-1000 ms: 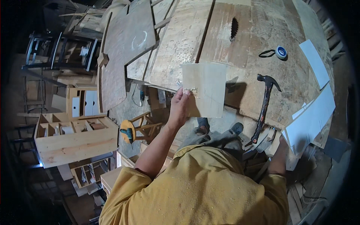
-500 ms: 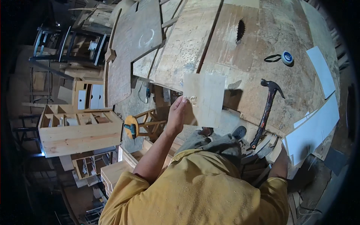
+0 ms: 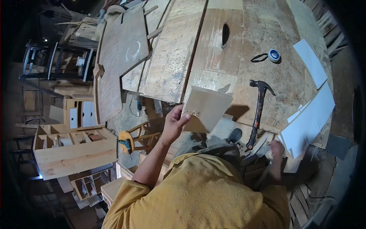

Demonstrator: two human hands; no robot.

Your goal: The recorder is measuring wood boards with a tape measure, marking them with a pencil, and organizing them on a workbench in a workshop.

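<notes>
My left hand (image 3: 173, 124) grips the lower left edge of a thin pale wooden board (image 3: 206, 107), thumb on top beside a rough splintered patch; the board is held tilted near the bench's front edge. My right hand (image 3: 275, 149) is at that edge, below a large white sheet (image 3: 309, 122), its fingers blurred; whether it holds anything I cannot tell. A claw hammer (image 3: 258, 107) with a dark, worn handle lies on the workbench (image 3: 251, 34) between board and sheets. A round blue-and-white tape measure (image 3: 273, 55) with a black strap lies farther back.
A second white sheet (image 3: 310, 63) is on the right. Plywood pieces (image 3: 118, 76) cover the bench's left. A dark slot (image 3: 225, 35) cuts the top. A wooden stool (image 3: 143, 137) bearing a drill (image 3: 126, 144), a compartmented box (image 3: 74, 152) and black frames (image 3: 57, 61) stand left, offcuts below the bench.
My left hand has come lower and left, the board now tilted. My right hand has moved left, out from beside the white sheet's lower edge. The view has shifted slightly.
</notes>
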